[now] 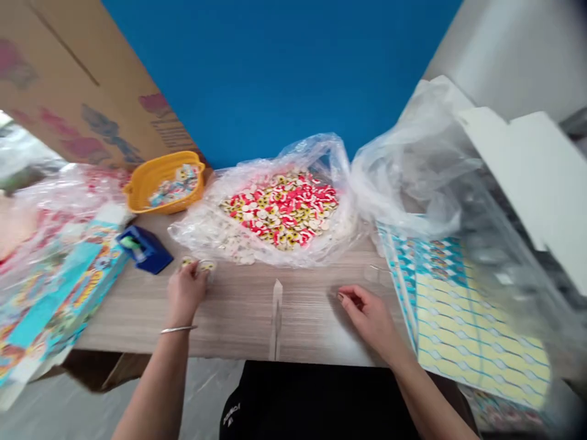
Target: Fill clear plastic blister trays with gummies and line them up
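Observation:
My left hand (187,288), with a thin bracelet at the wrist, rests on the table with its fingers closed at small round pieces (208,265) patterned like yellow-and-black eyes. Clear plastic seems to surround these pieces. My right hand (367,315) is by the table's right side, thumb and fingertips pinched together; whatever is between them is too small to tell. Between the hands lies a narrow clear strip (276,311) with a pale pointed end. Behind them, a large clear plastic bag (339,153) lies spread open, full of red, white and yellow round pieces (287,208).
A yellow basket (137,189) of small printed pieces and a blue tape dispenser (149,250) stand left, beside colourful printed packaging (82,281). To the right are yellow-and-blue printed sheets (477,330) and crumpled clear bags (408,165). A cardboard box (87,79) rises back left.

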Demonstrator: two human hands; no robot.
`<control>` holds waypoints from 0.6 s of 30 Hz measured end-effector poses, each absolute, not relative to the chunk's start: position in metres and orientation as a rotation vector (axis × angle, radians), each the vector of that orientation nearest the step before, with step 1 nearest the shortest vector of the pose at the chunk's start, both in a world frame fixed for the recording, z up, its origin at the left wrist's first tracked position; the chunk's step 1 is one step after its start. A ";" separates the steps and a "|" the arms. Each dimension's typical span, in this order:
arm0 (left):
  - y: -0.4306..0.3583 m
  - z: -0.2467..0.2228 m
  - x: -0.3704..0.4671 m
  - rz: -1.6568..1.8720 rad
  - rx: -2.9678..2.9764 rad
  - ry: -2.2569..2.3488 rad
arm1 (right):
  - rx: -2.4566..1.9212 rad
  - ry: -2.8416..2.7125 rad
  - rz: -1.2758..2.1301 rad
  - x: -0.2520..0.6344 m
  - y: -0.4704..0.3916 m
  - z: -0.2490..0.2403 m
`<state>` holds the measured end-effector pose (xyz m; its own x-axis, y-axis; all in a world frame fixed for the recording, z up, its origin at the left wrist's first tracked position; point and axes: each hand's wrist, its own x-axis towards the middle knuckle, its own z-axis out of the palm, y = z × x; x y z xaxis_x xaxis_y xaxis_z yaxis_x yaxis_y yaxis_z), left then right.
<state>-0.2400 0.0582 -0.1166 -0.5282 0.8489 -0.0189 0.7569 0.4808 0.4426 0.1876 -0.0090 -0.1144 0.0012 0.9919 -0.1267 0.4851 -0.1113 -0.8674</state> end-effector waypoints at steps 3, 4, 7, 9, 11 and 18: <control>0.057 -0.117 -0.241 0.458 1.518 2.589 | -1.762 -1.571 0.876 0.206 -0.013 -0.111; 0.055 -0.117 -0.239 0.444 1.602 2.611 | -1.817 -1.598 0.766 0.213 -0.013 -0.109; 0.048 -0.112 -0.222 0.669 1.795 2.655 | -1.967 -1.751 0.370 0.236 -0.005 -0.105; 0.042 -0.103 -0.197 0.875 1.881 2.599 | -2.008 -1.909 0.206 0.247 0.007 -0.103; 0.036 -0.093 -0.162 0.990 1.931 2.417 | -2.025 -2.049 0.189 0.253 0.018 -0.102; 0.017 -0.089 -0.013 1.038 1.169 1.465 | -1.932 -1.922 0.464 0.243 0.027 -0.107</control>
